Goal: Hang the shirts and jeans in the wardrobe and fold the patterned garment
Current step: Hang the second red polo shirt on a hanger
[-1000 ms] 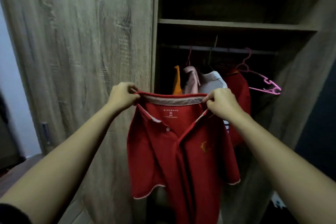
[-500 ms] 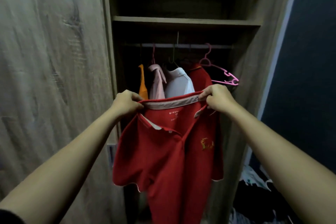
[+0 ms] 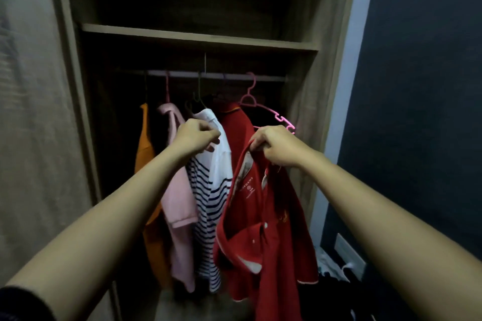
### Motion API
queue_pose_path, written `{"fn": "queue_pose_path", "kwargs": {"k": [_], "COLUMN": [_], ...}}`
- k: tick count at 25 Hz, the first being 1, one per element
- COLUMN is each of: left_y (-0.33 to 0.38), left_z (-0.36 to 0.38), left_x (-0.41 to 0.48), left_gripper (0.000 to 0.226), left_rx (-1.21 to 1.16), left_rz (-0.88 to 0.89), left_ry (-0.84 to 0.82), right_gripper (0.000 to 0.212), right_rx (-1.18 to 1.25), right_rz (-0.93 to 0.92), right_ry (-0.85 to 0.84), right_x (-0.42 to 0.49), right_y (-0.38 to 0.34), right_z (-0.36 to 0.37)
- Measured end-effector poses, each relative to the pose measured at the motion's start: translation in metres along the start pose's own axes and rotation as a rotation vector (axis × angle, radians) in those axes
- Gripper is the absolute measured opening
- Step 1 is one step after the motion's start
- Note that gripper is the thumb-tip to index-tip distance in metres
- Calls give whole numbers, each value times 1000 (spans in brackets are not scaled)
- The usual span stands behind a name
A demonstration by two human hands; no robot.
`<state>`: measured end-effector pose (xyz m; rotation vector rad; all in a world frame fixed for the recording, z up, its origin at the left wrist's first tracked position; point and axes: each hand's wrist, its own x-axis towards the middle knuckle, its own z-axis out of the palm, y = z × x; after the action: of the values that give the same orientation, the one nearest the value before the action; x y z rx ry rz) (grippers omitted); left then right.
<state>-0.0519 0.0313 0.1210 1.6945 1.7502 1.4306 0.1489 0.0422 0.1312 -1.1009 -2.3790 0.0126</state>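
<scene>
Pinched between curled fingers of the right hand: the collar of the red short-sleeved cotton polo shirt, dangling near the front of the open wooden wardrobe, not yet on a hanger. Curled the left hand too, close to the white navy-striped shirt; could not tell whether gripping anything. Already hung on the metal rail: orange shirt, pink shirt, second red shirt. Left free at far right: empty pink plastic hanger. Saw no jeans, no patterned garment. Read on the neck label only letters ending "DANO".

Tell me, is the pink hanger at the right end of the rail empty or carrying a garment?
Empty: the pink hanger shows its bare notched arm, no cloth draped over it.
</scene>
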Motion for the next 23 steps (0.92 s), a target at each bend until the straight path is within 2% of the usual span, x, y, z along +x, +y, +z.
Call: {"fn": "queue_pose_path", "kwargs": {"k": [4, 7, 11, 15, 16, 20, 23], "left_y": [38, 54, 57, 48, 46, 48, 46], "left_z": [59, 102, 154, 194, 203, 234, 247], "left_x": [52, 85, 133, 171, 177, 195, 208], "left_gripper": [16, 11, 17, 58, 61, 57, 55], "left_rx": [-98, -214, -151, -67, -77, 17, 52], "left_rz": [18, 22, -4, -8, 11, 77, -1], "left_ry": [-78, -220, -337, -262, -250, -412, -365], "right_gripper": [43, 45, 46, 47, 47, 45, 44], "right_rx": [-19, -51, -60, -38, -22, 16, 26], "right_rz": [-74, -121, -129, -156, -169, -220, -216], "right_ry": [-21, -28, -39, -40, -44, -97, -123], "right_x": [1, -4, 3, 16, 19, 29, 34], "right_y": [36, 62, 98, 122, 127, 131, 136], "right_z": [-11, -21, -34, -36, -35, -36, -38]}}
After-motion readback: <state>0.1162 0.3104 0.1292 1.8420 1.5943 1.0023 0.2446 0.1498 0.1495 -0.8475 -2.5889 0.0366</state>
